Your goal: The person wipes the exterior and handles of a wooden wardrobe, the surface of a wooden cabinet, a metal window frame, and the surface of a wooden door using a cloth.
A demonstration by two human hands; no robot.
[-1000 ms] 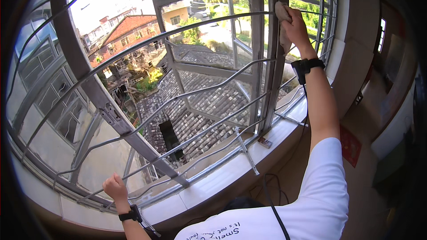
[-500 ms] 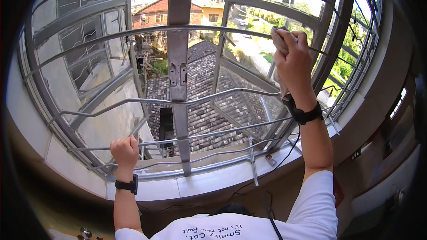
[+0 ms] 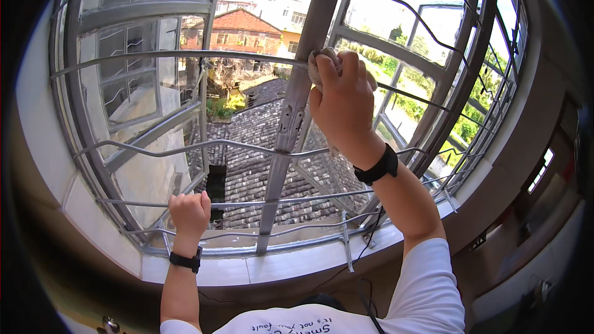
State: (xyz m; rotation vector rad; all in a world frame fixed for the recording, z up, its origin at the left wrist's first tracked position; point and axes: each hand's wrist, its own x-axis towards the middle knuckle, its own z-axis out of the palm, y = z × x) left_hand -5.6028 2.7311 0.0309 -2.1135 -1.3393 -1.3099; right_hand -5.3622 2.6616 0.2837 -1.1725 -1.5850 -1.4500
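My right hand is closed around a greyish-brown cloth, pressed round an upper horizontal bar just right of the window's grey centre post. Part of the cloth hangs below, mostly hidden behind the hand and wrist. Lower and to the left, my left hand is wrapped round a straight lower bar of the metal window grille. Both wrists wear black bands.
Glass sashes stand swung outward at the left and right. A wavy bar crosses between the hands. Below run a pale tiled sill and a dark cable. Outside lie a tiled roof and a brick building.
My right hand with the cloth has slid left along the upper bar, from near the right sash to beside the centre post. The left hand keeps its hold; the view has tilted and shifted.
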